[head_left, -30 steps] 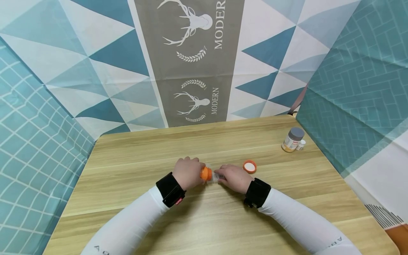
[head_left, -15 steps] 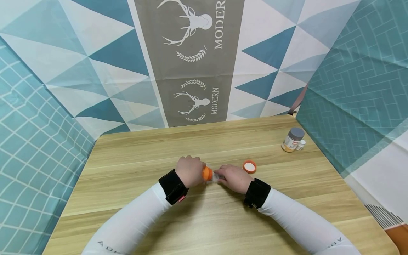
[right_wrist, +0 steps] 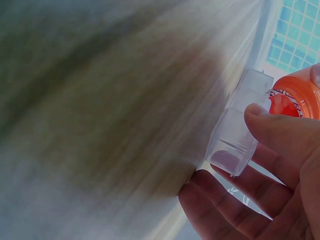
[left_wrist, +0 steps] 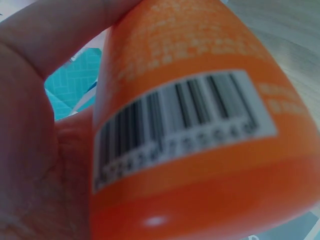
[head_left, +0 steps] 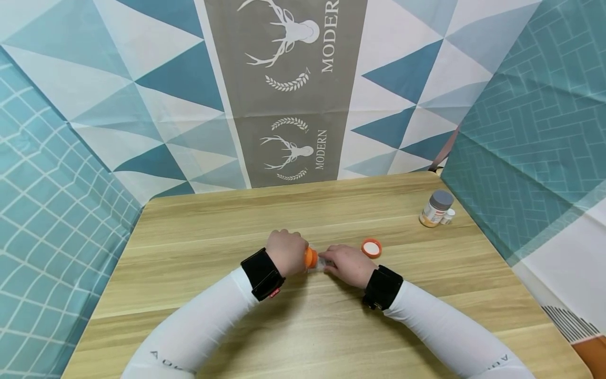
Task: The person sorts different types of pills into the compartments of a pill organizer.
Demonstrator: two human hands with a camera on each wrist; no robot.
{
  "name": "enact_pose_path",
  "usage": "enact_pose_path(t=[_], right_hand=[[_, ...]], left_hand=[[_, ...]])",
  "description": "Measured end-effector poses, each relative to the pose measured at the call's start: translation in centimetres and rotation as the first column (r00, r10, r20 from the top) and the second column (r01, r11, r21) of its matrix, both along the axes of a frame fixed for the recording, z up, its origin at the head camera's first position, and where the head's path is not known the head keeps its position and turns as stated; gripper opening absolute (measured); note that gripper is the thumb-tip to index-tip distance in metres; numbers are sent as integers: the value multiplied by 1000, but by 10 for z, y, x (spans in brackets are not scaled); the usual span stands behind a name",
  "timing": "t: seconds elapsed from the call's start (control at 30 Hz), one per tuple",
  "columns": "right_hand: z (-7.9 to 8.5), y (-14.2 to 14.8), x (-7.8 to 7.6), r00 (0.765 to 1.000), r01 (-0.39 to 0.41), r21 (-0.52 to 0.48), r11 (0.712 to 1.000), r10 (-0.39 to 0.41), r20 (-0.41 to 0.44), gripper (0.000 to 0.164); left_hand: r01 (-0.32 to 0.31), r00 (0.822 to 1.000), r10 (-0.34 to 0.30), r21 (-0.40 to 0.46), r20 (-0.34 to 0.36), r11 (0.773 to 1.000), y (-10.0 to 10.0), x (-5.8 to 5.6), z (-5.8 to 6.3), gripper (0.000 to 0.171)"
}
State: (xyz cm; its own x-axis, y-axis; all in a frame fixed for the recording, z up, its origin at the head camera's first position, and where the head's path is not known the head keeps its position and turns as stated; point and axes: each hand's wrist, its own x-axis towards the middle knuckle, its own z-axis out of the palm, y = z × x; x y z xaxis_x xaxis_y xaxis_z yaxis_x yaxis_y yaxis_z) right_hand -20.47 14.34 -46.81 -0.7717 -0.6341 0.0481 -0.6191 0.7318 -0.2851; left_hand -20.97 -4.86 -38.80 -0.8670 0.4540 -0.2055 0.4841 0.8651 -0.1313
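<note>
My left hand (head_left: 287, 252) grips an orange bottle (left_wrist: 200, 170) with a barcode label, fingers wrapped round its body. The bottle is tipped over, its open mouth facing right toward a small clear plastic compartment box (right_wrist: 235, 127). Red pieces (right_wrist: 284, 106) show inside the mouth in the right wrist view. With thumb and fingers, my right hand (head_left: 350, 266) holds the clear box low at the table. The bottle's mouth is right at the box's far end. An orange screw cap (head_left: 371, 248) with a white liner lies upside down beyond my right hand.
A jar (head_left: 432, 209) with a grey lid stands at the table's right edge, a small white-capped bottle (head_left: 447, 216) close beside it. The wooden table (head_left: 213, 221) backs onto a patterned cloth wall (head_left: 293, 105).
My left hand has shifted slightly right with the orange bottle, bringing its mouth nearer my right fingers. My right hand and the clear box stay in place.
</note>
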Motion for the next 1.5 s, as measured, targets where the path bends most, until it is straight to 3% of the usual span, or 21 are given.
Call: enact_pose_path(t=[0.37, 0.73, 1.17, 1.5], right_hand=[[0, -1, 0, 1000, 2, -11, 1000, -2, -4, 32], [1, -1, 1, 1000, 9, 1, 1000, -9, 2, 31], [0, 1, -1, 1000, 4, -4, 1000, -4, -4, 33], [-1, 1, 0, 1000, 11, -6, 1000, -11, -14, 34]], left_hand=[[39, 999, -41, -62, -33, 997, 5, 0, 3, 28], [42, 999, -44, -111, -17, 993, 9, 1, 6, 26], [40, 999, -40, -20, -13, 999, 0, 1, 4, 27], [35, 999, -37, -42, -36, 998, -3, 3, 4, 30]])
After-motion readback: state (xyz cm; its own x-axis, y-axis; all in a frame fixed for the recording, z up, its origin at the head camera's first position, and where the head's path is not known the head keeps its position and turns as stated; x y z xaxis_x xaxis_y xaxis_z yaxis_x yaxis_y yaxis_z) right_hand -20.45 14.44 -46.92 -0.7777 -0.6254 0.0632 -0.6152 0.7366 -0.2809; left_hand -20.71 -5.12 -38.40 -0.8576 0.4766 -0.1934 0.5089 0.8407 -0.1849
